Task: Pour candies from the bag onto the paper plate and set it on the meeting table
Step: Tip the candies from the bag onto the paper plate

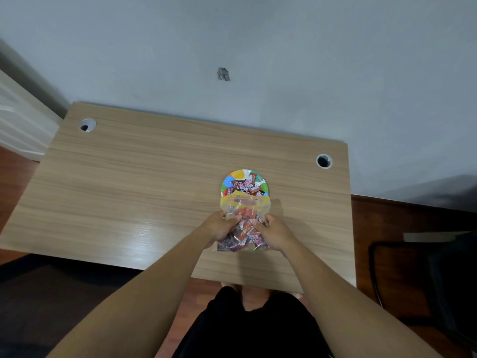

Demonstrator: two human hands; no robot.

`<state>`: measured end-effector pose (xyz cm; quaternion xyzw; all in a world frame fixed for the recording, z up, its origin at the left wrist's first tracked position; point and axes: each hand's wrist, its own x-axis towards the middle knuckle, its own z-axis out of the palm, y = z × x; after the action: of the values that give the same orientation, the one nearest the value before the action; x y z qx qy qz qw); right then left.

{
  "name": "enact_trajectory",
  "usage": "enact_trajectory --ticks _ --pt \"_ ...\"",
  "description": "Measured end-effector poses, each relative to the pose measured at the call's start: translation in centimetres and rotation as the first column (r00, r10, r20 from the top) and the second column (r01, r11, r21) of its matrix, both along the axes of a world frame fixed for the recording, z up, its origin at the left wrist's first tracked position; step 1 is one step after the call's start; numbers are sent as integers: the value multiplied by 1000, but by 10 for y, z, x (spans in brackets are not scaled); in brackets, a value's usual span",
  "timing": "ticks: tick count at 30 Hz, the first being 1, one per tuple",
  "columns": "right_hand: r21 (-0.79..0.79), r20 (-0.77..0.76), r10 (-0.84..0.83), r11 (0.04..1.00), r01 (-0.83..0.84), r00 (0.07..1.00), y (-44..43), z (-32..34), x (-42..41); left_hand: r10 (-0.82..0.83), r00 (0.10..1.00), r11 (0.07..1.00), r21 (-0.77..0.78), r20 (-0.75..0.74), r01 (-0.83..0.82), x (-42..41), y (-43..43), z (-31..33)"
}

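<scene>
The pouring step is under way: the person holds a clear zip bag point(244, 223) with both hands, its yellow-edged mouth tipped away from the body and lying over the near rim of the colourful paper plate point(244, 183). The left hand point(218, 226) and the right hand point(275, 232) are each closed around a side of the bag near its bottom, fingers curled into the plastic, pinching it from either side. A small heap of wrapped candies point(246, 187) already sits on the plate, while many more fill the lower half of the bag between the hands. The next move likely calls for lifting the bag's bottom higher or shaking it so the rest slide out, without spilling past the shallow rim. The plate rests on a wooden table point(129, 182) near its right half; two cable holes point(324, 161) lie well apart from it. Nothing blocks the work, though a dark chair point(438, 267) stands at the right.
</scene>
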<state>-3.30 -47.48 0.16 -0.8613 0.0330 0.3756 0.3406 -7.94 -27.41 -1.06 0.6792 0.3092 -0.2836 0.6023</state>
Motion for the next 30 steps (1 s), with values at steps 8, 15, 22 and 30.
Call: enact_trajectory --ticks 8,15,22,30 --pt "44 -26 -18 999 20 1000 -6 -8 -2 -7 1000 1000 -25 -17 6 -3 -1 0" --pt "49 -47 -18 999 20 999 -8 -7 -3 -3 998 1000 -7 -55 3 -3 -2 2" --pt "51 -26 -7 999 8 1000 -9 -1 -2 20 1000 997 -72 -14 -21 -5 -1 1" --pt "58 -10 8 998 -8 1000 -10 1 -2 33 999 979 -199 -10 -34 -9 5 4"
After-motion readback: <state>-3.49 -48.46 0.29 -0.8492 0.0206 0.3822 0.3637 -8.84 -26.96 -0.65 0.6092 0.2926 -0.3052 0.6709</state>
